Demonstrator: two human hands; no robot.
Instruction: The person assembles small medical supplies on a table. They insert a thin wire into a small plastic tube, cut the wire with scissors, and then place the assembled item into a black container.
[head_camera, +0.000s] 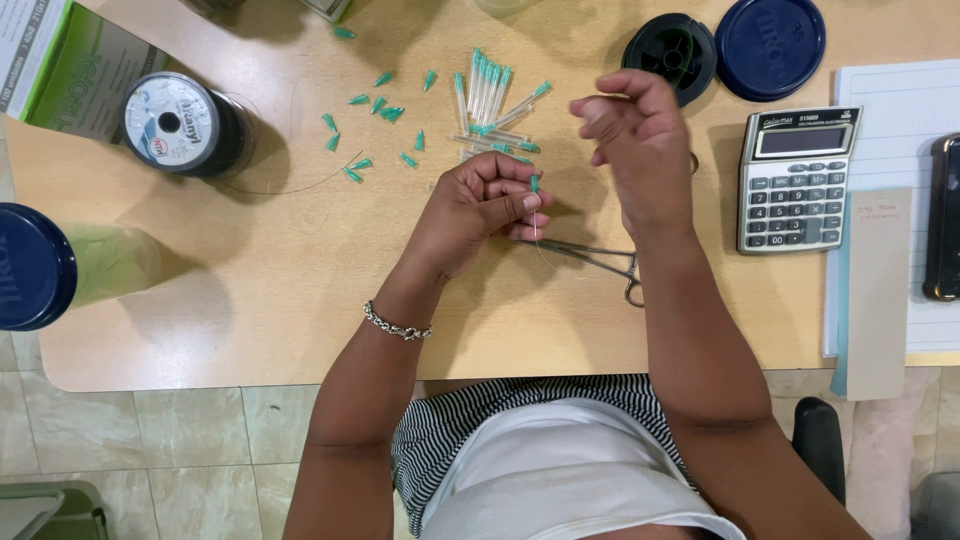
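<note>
Left hand (480, 205), centre of frame: fingers curled, pinching a green-tipped needle (534, 185) upright between thumb and forefinger. Right hand (635, 140), just right of it and raised: fingertips pinched together (whether they hold the thin thread cannot be told). Metal forceps (600, 258) lie on the table (250, 300) below both hands. Loose green-tipped needles (490, 100) lie scattered at upper centre. A thread spool (185, 125) sits upper left, a calculator (797, 180) at right.
</note>
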